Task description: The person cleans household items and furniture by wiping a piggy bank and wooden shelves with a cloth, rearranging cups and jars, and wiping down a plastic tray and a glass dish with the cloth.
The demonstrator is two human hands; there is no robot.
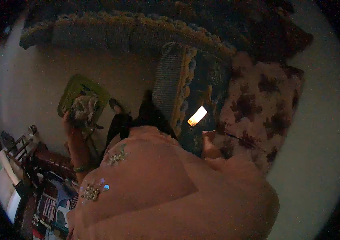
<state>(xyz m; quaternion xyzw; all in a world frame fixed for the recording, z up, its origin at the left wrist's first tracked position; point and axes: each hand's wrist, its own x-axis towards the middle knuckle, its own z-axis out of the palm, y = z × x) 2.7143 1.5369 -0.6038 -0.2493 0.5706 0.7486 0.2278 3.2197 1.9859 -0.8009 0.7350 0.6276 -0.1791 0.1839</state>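
Note:
My left hand (69, 122) reaches forward to the near left edge of a green basket (68, 93); its fingers are dark and blurred, so their grip cannot be made out. A crumpled grey-white item (84, 108) lies in the basket. My right hand (210, 145) is low over the dark patterned cover, by the edge of a pink-brown blotched cloth (246, 96). Its fingers are too dim to tell apart. Just above it, a phone (197, 116) with a bright screen lies on the cover, apart from the hand.
A dark cover with a yellow frilled edge (130, 20) spans the top. A dark shoe or foot (115, 105) is right of the basket. At the lower left stand a dark rack (24, 150) and assorted items (52, 204). Pale floor (310, 160) shows at the right.

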